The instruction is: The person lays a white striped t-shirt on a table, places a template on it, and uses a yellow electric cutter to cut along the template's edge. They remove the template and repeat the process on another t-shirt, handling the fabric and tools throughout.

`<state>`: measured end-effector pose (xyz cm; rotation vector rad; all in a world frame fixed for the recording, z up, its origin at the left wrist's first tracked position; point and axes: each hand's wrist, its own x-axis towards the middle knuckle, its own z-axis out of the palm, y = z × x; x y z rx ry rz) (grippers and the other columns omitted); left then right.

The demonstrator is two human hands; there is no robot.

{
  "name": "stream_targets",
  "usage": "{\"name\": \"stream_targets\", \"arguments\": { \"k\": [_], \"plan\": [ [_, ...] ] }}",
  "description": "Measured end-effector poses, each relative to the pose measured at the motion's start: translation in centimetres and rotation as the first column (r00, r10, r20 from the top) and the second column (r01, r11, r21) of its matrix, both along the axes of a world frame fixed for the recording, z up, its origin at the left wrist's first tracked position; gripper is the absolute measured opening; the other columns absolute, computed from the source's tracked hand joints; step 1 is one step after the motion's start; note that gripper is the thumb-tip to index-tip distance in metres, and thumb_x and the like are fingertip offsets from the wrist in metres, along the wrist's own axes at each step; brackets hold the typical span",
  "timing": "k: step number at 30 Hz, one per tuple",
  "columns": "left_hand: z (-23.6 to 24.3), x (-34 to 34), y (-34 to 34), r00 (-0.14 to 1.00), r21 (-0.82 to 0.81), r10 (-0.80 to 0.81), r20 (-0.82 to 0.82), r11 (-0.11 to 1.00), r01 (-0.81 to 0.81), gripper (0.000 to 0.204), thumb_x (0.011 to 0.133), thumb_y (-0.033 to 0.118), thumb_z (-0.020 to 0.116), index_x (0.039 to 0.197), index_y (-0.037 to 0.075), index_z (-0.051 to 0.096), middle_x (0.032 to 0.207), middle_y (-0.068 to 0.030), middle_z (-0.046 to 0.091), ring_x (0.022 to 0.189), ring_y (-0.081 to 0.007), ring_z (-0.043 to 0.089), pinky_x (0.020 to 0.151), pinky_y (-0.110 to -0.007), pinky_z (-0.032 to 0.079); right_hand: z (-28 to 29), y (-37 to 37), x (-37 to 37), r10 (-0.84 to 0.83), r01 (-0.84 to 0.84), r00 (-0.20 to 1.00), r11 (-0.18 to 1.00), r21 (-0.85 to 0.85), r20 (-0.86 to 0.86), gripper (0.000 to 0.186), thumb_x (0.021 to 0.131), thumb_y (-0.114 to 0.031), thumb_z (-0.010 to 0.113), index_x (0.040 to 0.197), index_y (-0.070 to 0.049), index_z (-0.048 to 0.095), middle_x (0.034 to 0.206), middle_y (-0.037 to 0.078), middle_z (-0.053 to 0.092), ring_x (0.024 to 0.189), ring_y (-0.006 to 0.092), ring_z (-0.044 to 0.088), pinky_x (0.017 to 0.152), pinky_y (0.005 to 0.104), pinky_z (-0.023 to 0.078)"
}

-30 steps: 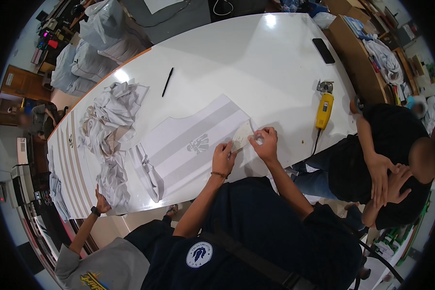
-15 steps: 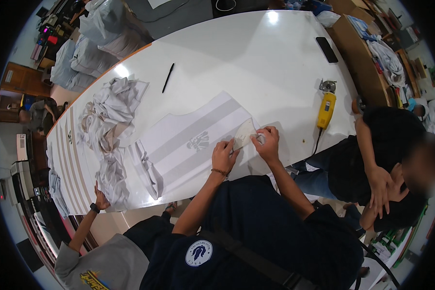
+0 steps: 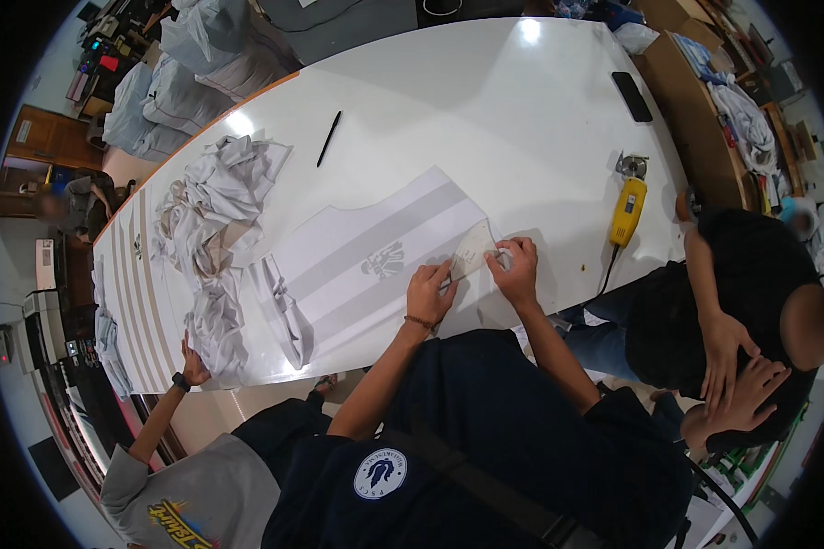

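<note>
A white fabric panel (image 3: 357,247) with broad grey stripes and a grey emblem lies flat on the white table. Over its right edge sits a small cream pattern piece (image 3: 471,247) with one curved side and faint marks. My left hand (image 3: 430,291) has its fingers bent onto the lower left of that piece, thumb against it. At the right side of the piece, the curled fingers and thumb of my right hand (image 3: 515,272) pinch its edge. Folded striped cloth (image 3: 282,316) lies along the panel's left end.
Crumpled white cloth (image 3: 215,206) is heaped to the left, a co-worker's hand (image 3: 193,364) beside it. A black pen (image 3: 329,139) lies beyond the panel. To the right are a yellow electric rotary cutter (image 3: 628,209) with a cord, a phone (image 3: 632,97) and another person (image 3: 732,339).
My hands stay at the pattern piece, the right fingers shifting slightly along its edge. The view has shifted a little. The person at right has moved one hand away from the other arm.
</note>
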<state>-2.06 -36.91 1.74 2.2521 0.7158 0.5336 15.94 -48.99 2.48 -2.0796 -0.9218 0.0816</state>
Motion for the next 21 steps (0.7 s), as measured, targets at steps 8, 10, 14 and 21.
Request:
{"name": "stream_targets", "arguments": {
  "k": [8, 10, 14, 21],
  "plan": [
    [0.38, 0.01, -0.12, 1.000, 0.023, -0.001, -0.004, 1.000, 0.001, 0.043, 0.080, 0.011, 0.079, 0.122, 0.006, 0.070, 0.094, -0.0100, 0.069, 0.090, -0.0311, 0.063, 0.080, -0.043, 0.050, 0.28, 0.30, -0.13, -0.008, 0.008, 1.000, 1.000, 0.024, 0.030, 0.027, 0.076, -0.018, 0.082, 0.096, -0.004, 0.069, 0.098, 0.015, 0.060, 0.096, 0.0362, 0.057, 0.085, 0.0476, 0.046],
    [0.62, 0.16, -0.26, 1.000, 0.019, 0.001, 0.018, 1.000, -0.002, 0.044, 0.080, 0.011, 0.079, 0.122, 0.006, 0.070, 0.095, -0.0093, 0.070, 0.090, -0.0305, 0.064, 0.081, -0.042, 0.051, 0.42, 0.08, 0.03, -0.006, 0.005, 1.000, 1.000, 0.027, 0.015, 0.027, 0.076, -0.017, 0.082, 0.095, -0.004, 0.069, 0.097, 0.015, 0.060, 0.095, 0.0360, 0.058, 0.084, 0.0474, 0.046],
    [0.56, 0.25, -0.10, 0.999, 0.023, 0.004, 0.032, 1.000, -0.005, 0.047, 0.078, 0.011, 0.081, 0.123, 0.007, 0.070, 0.097, -0.0077, 0.071, 0.090, -0.0294, 0.065, 0.082, -0.040, 0.052, 0.10, 0.31, 0.23, -0.003, 0.003, 1.000, 0.998, 0.061, 0.008, 0.025, 0.076, -0.017, 0.081, 0.095, -0.005, 0.069, 0.097, 0.015, 0.059, 0.095, 0.0352, 0.058, 0.083, 0.0470, 0.046],
    [0.81, -0.08, -0.01, 0.999, 0.029, -0.047, 0.017, 0.998, 0.046, 0.053, 0.078, 0.009, 0.078, 0.129, 0.006, 0.066, 0.097, -0.0074, 0.072, 0.089, -0.0297, 0.064, 0.082, -0.040, 0.052, -0.03, 0.07, 0.15, -0.022, 0.022, 1.000, 0.999, 0.037, 0.011, 0.025, 0.078, -0.017, 0.081, 0.096, -0.005, 0.069, 0.099, 0.013, 0.059, 0.097, 0.0339, 0.057, 0.085, 0.0457, 0.045]
  ]
}}
